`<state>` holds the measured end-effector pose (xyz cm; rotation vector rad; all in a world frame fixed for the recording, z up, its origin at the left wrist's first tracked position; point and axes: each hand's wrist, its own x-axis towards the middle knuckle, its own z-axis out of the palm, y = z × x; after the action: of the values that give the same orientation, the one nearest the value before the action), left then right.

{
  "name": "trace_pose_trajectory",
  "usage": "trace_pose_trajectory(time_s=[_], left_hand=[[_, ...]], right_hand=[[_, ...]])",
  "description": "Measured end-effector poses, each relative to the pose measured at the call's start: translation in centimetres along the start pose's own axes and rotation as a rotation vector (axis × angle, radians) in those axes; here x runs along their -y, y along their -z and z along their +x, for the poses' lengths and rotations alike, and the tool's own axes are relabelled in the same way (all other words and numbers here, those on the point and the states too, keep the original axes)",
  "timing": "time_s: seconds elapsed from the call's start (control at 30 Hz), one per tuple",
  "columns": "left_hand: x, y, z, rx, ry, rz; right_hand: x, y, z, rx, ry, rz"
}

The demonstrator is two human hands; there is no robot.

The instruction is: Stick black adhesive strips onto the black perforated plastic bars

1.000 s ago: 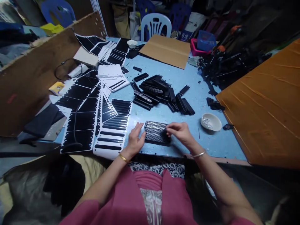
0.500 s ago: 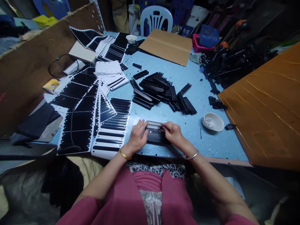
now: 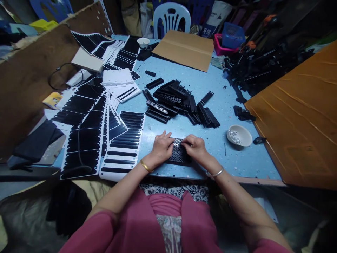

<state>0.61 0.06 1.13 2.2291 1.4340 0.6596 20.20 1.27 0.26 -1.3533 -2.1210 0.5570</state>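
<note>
Several black strips with a silvery mesh pattern (image 3: 180, 157) lie side by side at the table's near edge. My left hand (image 3: 162, 147) is closed over their left end, its thumb and fingers pressing on the patterned face. At the right end, my right hand (image 3: 195, 146) is closed in a pinch against the strips; what sits between its fingertips is too small to make out. Beyond both hands lies a loose pile of black strips (image 3: 184, 102), a few with mesh-patterned faces. To the right stands a white bowl (image 3: 243, 136) holding small shiny pieces.
Sheets of black die-cut strips (image 3: 86, 140) cover the table's left side, with a cable over them. Flat cardboard (image 3: 185, 49) lies at the back, near a small white bowl (image 3: 143, 43). An orange-brown panel (image 3: 300, 133) borders the right; a thin dark rod (image 3: 225, 149) lies nearby.
My left hand has slid right and now covers more of the strips' left part. My right hand stays pinched at their right end. The view has shifted slightly.
</note>
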Motion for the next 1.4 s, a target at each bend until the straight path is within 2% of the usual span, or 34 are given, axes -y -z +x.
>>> trace_pose_trajectory(time_s=[0.17,0.3,0.47,0.57,0.67,0.83,1.03,1.23,1.4], left_hand=[[-0.2,-0.1,1.7,0.118,0.008,0.043],[0.0,-0.3,2.0,0.155,-0.011,0.057],[0.5,-0.4,1.8,0.082,-0.008,0.017],[0.9,0.0,1.7,0.031,0.016,0.015],[1.4,0.4,1.6,0.024,0.034,0.026],[1.9,0.8,1.1,0.0,0.009,0.011],[1.9,1.6,0.2,0.025,-0.078,0.098],[1.9,1.9,-0.2,0.08,-0.119,0.16],[2.2,2.0,-0.4,0.041,-0.124,0.139]], right_hand=[[-0.4,-0.5,0.6,-0.027,0.062,-0.083],[-0.8,-0.7,0.7,-0.004,0.11,-0.179],[-1.0,-0.4,0.6,-0.007,0.125,-0.167],[-0.9,0.5,0.3,-0.057,0.119,-0.098],[-0.7,1.5,-0.5,-0.083,0.114,-0.127],[0.0,2.1,-2.2,0.087,0.184,-0.297],[-0.2,2.0,-2.4,0.14,0.176,-0.403],[-0.3,1.8,-1.6,0.187,0.115,-0.324],[-0.5,1.8,-1.4,0.165,0.097,-0.187]])
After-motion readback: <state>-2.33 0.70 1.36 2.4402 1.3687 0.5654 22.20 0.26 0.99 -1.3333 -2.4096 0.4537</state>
